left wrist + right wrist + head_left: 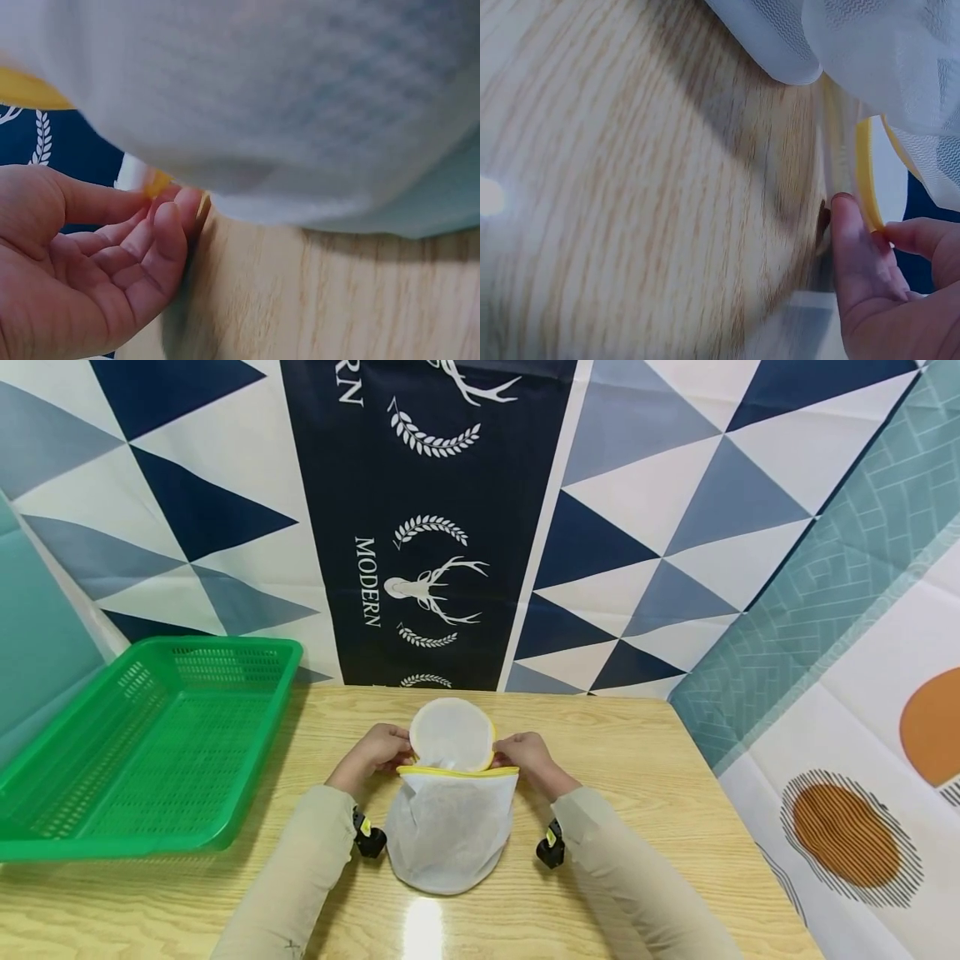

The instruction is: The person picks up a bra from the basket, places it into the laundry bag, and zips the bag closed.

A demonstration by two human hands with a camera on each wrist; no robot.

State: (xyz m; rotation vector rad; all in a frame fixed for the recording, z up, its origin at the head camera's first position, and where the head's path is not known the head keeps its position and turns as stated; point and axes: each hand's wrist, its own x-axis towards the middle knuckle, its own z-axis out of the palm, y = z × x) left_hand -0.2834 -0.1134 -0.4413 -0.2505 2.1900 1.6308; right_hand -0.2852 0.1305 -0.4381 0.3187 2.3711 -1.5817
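Note:
A white mesh laundry bag [450, 835] with yellow trim stands on the wooden table, its round panel [452, 733] raised at the far side. My left hand [384, 747] pinches the yellow edge of that panel on its left, thumb against fingertip in the left wrist view. On the opposite side my right hand [525, 752] pinches the same edge; the right wrist view shows the yellow band [866, 169] between thumb and finger. A yellow strip [457, 771] runs across the bag in front of the panel. The bag's inside is hidden.
At the left of the table [622, 760] sits a green plastic basket [225, 827] with perforated walls. Behind the table's far edge hangs a patterned cloth [450, 527], with more patterned cloth [795, 718] to the right. Small black cameras [369, 842] are strapped to both wrists.

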